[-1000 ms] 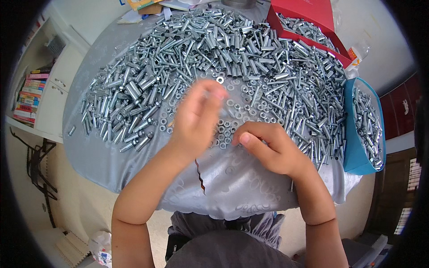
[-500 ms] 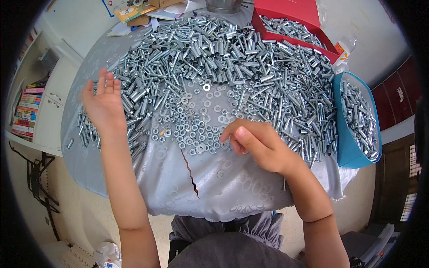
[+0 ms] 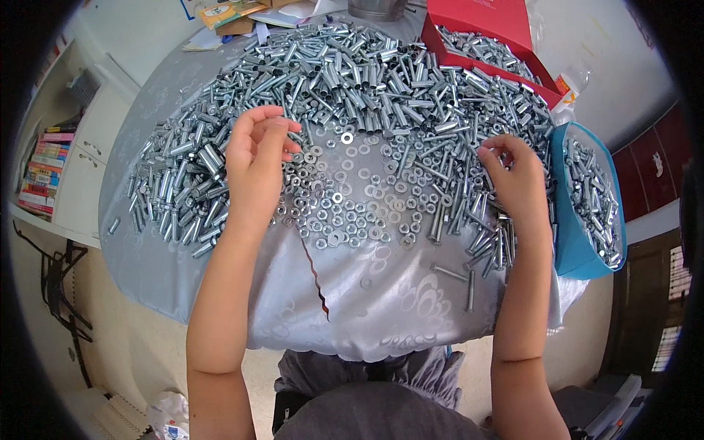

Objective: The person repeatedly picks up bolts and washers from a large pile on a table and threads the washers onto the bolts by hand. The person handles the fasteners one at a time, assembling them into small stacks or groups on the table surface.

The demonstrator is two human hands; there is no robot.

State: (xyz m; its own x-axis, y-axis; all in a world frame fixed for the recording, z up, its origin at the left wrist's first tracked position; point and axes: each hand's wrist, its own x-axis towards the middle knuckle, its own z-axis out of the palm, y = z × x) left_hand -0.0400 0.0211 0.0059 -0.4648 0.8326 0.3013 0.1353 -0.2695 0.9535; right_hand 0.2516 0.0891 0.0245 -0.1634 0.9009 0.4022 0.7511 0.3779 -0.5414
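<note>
A round table under a silver-grey cloth carries a wide heap of steel bolts and sleeves. In front of the heap lies a patch of loose nuts and washers. My left hand hovers over the left edge of that patch, fingers curled toward the thumb; what they hold is hidden. My right hand rests on the bolts at the right side of the heap, its fingertips pinched on a bolt.
A blue bin with bolts hangs at the table's right edge. A red box with more bolts stands at the back right. The cloth has a tear near the front. Papers lie at the back, books on a shelf left.
My left hand came back from the far-left bolts to the middle, its fingers now curled. My right hand moved from the nuts to the bolts at the right.
</note>
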